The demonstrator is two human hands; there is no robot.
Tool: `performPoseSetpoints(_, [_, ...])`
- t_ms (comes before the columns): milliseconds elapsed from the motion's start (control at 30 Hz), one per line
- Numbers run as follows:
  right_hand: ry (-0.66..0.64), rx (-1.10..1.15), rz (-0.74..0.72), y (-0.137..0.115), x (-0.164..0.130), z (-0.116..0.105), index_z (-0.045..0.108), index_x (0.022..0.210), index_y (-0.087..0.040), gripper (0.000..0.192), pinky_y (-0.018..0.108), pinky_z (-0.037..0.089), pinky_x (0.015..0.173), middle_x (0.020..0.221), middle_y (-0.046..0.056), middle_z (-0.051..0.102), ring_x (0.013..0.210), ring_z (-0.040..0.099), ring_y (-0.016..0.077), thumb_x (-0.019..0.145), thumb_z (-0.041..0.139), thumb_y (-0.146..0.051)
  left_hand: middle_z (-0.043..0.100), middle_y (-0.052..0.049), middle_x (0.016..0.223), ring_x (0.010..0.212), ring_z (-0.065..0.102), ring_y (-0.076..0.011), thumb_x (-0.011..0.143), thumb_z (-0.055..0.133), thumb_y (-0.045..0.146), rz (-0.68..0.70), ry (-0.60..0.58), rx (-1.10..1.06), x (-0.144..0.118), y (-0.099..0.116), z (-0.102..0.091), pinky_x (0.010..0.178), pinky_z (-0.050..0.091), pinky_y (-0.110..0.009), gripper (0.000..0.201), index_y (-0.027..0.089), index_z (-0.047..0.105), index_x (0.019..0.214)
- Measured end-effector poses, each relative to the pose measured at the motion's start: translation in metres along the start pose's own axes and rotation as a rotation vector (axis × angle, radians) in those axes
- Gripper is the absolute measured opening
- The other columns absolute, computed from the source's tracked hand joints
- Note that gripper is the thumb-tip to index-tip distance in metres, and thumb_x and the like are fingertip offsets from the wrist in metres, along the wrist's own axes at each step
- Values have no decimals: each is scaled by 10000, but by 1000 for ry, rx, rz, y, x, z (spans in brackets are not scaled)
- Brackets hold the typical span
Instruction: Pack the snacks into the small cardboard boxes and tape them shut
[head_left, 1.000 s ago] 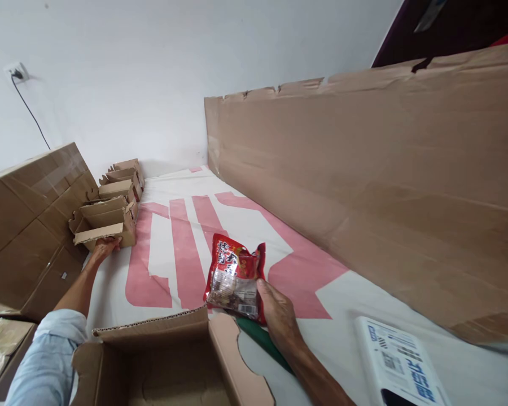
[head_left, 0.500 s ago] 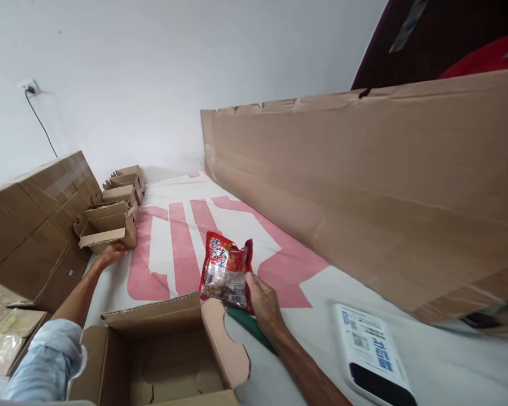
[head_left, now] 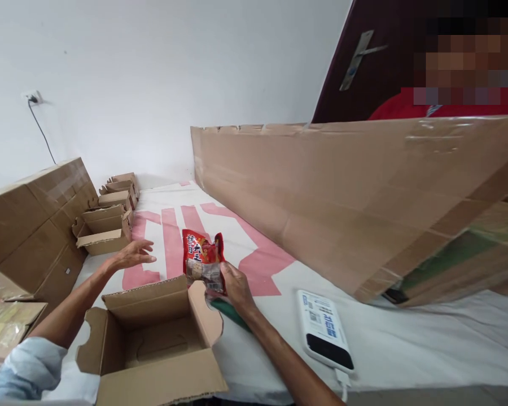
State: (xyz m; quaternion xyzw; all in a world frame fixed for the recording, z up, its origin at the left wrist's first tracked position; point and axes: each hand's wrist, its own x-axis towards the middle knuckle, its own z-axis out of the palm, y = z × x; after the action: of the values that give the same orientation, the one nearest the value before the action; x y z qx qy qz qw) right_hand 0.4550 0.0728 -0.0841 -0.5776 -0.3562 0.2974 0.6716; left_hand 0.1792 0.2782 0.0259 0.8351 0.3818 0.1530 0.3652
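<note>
snack packet: a red packet (head_left: 203, 260) with a clear lower window, held upright above the table, long axis running top to bottom, printed top edge pointing up and away toward the wall, lower end down at the near flap of the open box.
right hand: right hand (head_left: 236, 286) pinches the packet's lower right corner, thumb in front, fingers behind; the grip is closed on the packet. something dark green shows just under the hand, too hidden to name.
left hand: left hand (head_left: 132, 255) hovers over the table with fingers spread and pointing right, grip wide open, holding nothing, near the far flap of the open box and a little short of the row of small boxes.
open box: a cardboard box (head_left: 152, 344) sits open at the near table edge, flaps out, inside bare cardboard; the packet stands just past its right flap.
small boxes: a row of folded little boxes (head_left: 105, 228) runs along the left side toward the wall, beside a big taped carton (head_left: 25, 225).
table: white cover with broad pink marks (head_left: 258, 265).
power bank: a white power bank (head_left: 325, 330) lies flat to the right of the right hand, cable at its near end.
cardboard wall: a long cardboard sheet (head_left: 342, 197) stands on edge across the right; a person in red is behind it.
since a second ago: the left hand has let go of the nearest small box and drawn back toward the open box; the packet has come closer to the box's flap, same upright pose.
</note>
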Motion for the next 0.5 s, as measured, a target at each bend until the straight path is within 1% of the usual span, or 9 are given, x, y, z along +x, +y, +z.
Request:
performPoseSetpoints(33, [-37, -23, -42, -6, 1, 3, 660, 814, -231, 604, 342, 534, 639, 755, 53, 721, 701, 635, 237, 893, 534, -816, 759, -207, 1353, 1167, 748, -357, 681, 941, 550, 31, -18, -9, 0, 10, 2, 878, 629, -409, 906, 158, 684, 1457])
performPoseSetpoints(100, [-147, -80, -136, -19, 6, 11, 695, 889, -219, 552, 338, 535, 716, 833, 64, 755, 763, 655, 238, 951, 497, -731, 662, -225, 1506, 1334, 664, -387, 708, 938, 581, 130, 13, 16, -1, 28, 5, 974, 605, -454, 1061, 199, 528, 1609])
performPoseSetpoints(167, [-291, -175, -240, -31, 13, 21, 726, 974, -215, 522, 335, 519, 769, 912, 72, 782, 810, 676, 239, 995, 441, -652, 614, -218, 1561, 1427, 589, -409, 731, 928, 609, 267, 68, 121, -3, 46, 5, 1071, 557, -499, 1109, 226, 452, 1657])
performPoseSetpoints(200, [-365, -232, -282, -35, 17, 27, 738, 1000, -220, 514, 333, 508, 781, 937, 71, 791, 824, 685, 239, 1004, 420, -624, 614, -213, 1562, 1434, 580, -416, 741, 923, 613, 329, 82, 206, -4, 53, 4, 1104, 534, -510, 1091, 225, 462, 1650])
performPoseSetpoints(233, [-433, -296, -314, -38, 22, 34, 749, 1005, -229, 506, 329, 496, 784, 944, 65, 796, 828, 689, 238, 1008, 408, -603, 630, -202, 1547, 1417, 594, -413, 757, 914, 603, 366, 72, 306, -6, 59, 3, 1121, 519, -501, 1034, 220, 501, 1624])
performPoseSetpoints(300, [-526, -439, -348, -42, 32, 47, 764, 950, -252, 479, 317, 461, 750, 879, 48, 788, 785, 678, 232, 1005, 413, -573, 726, -162, 1424, 1289, 683, -374, 794, 891, 520, 361, -12, 492, -11, 68, 2, 1081, 532, -434, 793, 218, 654, 1488])
performPoseSetpoints(400, [-587, -607, -376, -46, 41, 67, 761, 825, -271, 426, 299, 386, 672, 726, 30, 733, 674, 622, 209, 1001, 475, -532, 841, -98, 1037, 965, 774, -301, 809, 830, 355, 277, -119, 630, -20, 69, 3, 873, 554, -344, 354, 231, 834, 1140])
performPoseSetpoints(433, [-602, -633, -392, -47, 43, 72, 759, 802, -273, 411, 296, 366, 658, 702, 27, 723, 656, 610, 202, 1004, 501, -522, 840, -91, 944, 903, 773, -295, 797, 812, 308, 255, -119, 644, -22, 68, 4, 821, 542, -338, 262, 238, 853, 1047])
performPoseSetpoints(500, [-634, -647, -432, -51, 43, 82, 763, 791, -272, 390, 293, 349, 646, 703, 23, 731, 655, 610, 194, 1015, 548, -508, 833, -95, 868, 871, 770, -305, 773, 779, 233, 218, -87, 663, -27, 62, 7, 772, 515, -344, 198, 253, 865, 950])
